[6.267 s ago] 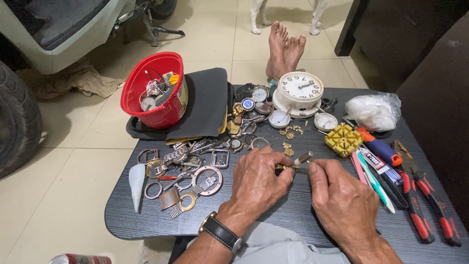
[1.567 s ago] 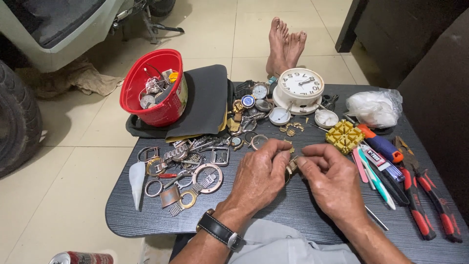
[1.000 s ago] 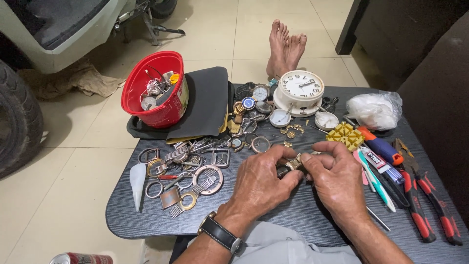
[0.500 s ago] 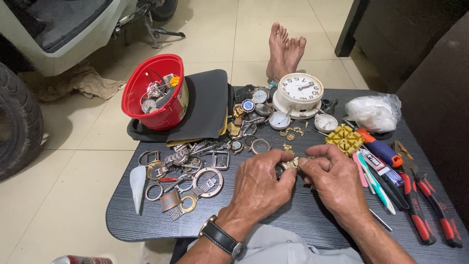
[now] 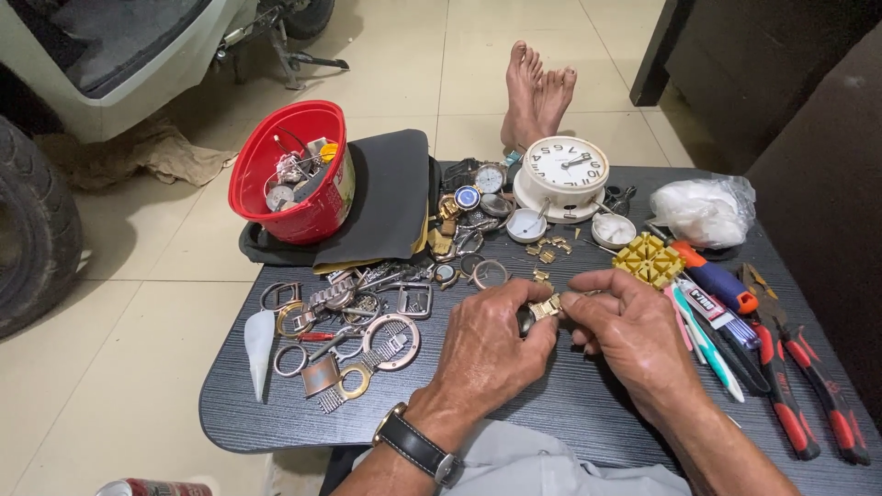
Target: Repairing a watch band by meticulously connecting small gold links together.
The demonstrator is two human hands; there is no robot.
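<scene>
My left hand [image 5: 491, 342] and my right hand [image 5: 634, 338] meet over the middle of a low dark table [image 5: 570, 413]. Between their fingertips they pinch a small gold-coloured watch part [image 5: 544, 308], with a dark piece under the left fingers. A wristwatch with a dark strap [image 5: 415, 445] is on my left wrist. Left of my left hand lie several watch cases, rings and buckles [image 5: 354, 326]. A yellow gridded holder [image 5: 650, 259] sits just beyond my right hand.
A red bucket of parts [image 5: 292, 174] rests on a black cloth [image 5: 390, 207] at the back left. A white alarm clock [image 5: 562, 174], a white plastic bag [image 5: 703, 209], red-handled pliers [image 5: 808, 377] and screwdrivers [image 5: 712, 312] line the back and right. Bare feet [image 5: 537, 87] lie beyond the table.
Earlier my right hand held a thin tool against the part. Both hands have since closed in together on the small gold part and shifted slightly toward the table's middle.
</scene>
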